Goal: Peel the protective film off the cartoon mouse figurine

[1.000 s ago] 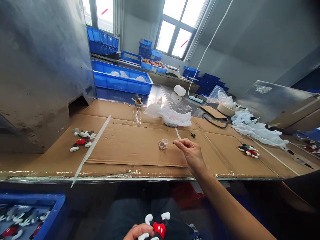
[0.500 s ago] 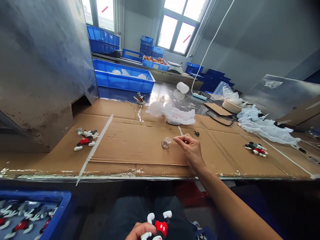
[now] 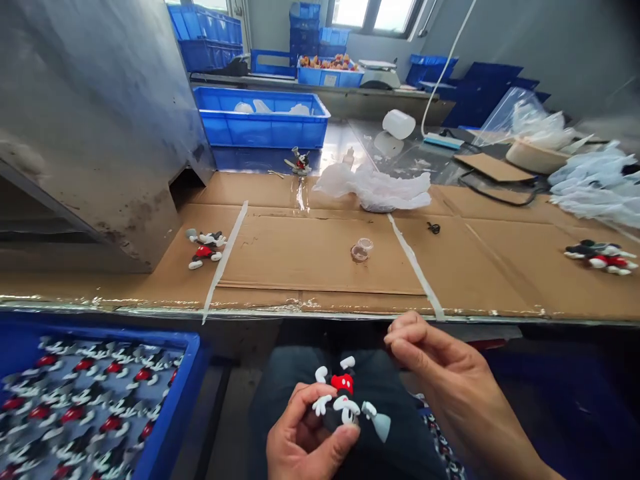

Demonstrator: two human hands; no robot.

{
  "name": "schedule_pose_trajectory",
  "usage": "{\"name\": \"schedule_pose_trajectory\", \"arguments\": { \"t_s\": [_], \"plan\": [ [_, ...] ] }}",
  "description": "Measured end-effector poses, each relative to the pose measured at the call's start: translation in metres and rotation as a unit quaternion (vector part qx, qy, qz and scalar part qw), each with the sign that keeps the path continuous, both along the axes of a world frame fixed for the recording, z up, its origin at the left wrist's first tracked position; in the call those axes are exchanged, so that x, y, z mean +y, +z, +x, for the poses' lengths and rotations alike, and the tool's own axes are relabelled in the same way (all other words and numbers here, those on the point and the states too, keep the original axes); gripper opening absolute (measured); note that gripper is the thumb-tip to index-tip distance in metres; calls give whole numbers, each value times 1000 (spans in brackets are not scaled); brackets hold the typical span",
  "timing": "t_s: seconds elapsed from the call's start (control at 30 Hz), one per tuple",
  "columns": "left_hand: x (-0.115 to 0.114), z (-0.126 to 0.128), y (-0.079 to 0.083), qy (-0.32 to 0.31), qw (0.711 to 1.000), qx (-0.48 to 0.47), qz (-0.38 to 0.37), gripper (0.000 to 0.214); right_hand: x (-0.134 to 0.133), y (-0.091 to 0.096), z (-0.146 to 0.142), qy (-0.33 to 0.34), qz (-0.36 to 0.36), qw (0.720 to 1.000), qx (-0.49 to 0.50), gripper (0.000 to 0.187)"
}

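Note:
My left hand (image 3: 310, 433) grips a small Mickey Mouse figurine (image 3: 343, 384) above my lap, thumb and fingers round its head. The figurine lies head toward me, red shorts and white shoes pointing away; a grey cone-shaped piece sits at one of its hands. To its right, my right hand (image 3: 435, 360) is raised with thumb and forefinger pinched together. Whatever the pinch holds, if anything, is too small to make out. On the cardboard beyond stands a small clear round pot (image 3: 360, 252) with its lid open and brownish contents.
A blue crate (image 3: 185, 373) of similar figurines stands at lower left. More figurines lie on the cardboard, one left (image 3: 205, 249) and some right (image 3: 600, 257). A crumpled white plastic bag (image 3: 375, 187) and a blue bin (image 3: 260, 127) are behind. A metal housing (image 3: 100, 133) rises at left.
My right hand has come back from beside the small pot to near the figurine. My left hand has lifted the figurine further into view, and the camera has tilted down.

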State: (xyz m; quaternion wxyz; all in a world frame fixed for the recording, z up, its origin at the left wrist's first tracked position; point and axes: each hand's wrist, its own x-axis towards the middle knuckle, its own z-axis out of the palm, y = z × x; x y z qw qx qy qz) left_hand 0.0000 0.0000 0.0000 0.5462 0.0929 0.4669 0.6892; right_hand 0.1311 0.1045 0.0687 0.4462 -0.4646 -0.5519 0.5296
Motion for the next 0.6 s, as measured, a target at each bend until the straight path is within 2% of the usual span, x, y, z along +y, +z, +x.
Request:
{"name": "schedule_pose_trajectory", "arguments": {
  "t_s": [0.07,0.17,0.43,0.6],
  "plan": [
    [-2,0,2,4,1000,10,1,29,-24,-7,-3,32,-32,999,-7,18],
    [-6,-1,5,15,999,34,-9,27,-43,-19,-6,51,-50,997,-17,15],
    [-7,3,11,48,997,12,-64,29,-56,-36,-6,78,-65,995,-2,13],
    [-8,0,14,-13,995,-53,-82,34,-60,-45,-8,51,-61,996,34,10]
  ]
}}
